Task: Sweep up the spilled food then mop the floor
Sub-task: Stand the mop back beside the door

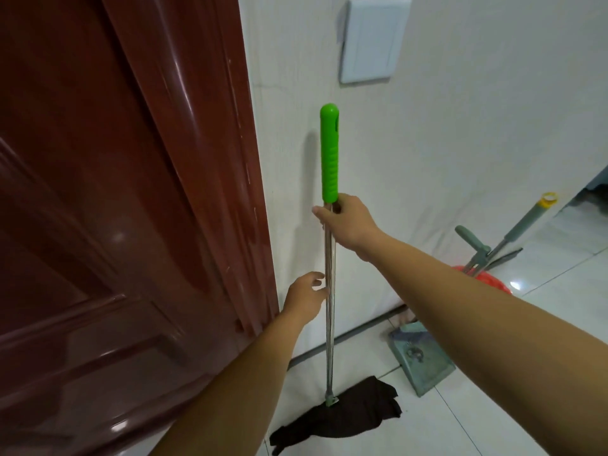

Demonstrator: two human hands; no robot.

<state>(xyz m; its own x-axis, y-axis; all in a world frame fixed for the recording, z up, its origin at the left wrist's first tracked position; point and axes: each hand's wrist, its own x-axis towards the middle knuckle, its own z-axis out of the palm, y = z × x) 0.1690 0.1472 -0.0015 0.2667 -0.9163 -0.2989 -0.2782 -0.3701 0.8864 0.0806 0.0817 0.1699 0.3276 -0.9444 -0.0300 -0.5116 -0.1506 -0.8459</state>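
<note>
While the mop (330, 340) stands upright beside the door (115, 192), your right hand (349, 225) grips its pole. Your left hand (304, 296), fingers loose, holds nothing just beside it.

A glossy reddish-brown panelled door (98, 225) is filling the left side, catching soft highlights. A pale wall (427, 143) is running beside it, carrying a white switch plate (373, 41) up high. A grey skirting strip (345, 337) is lining its foot, and glossy white floor (493, 422) tiles are reflecting light.
</note>
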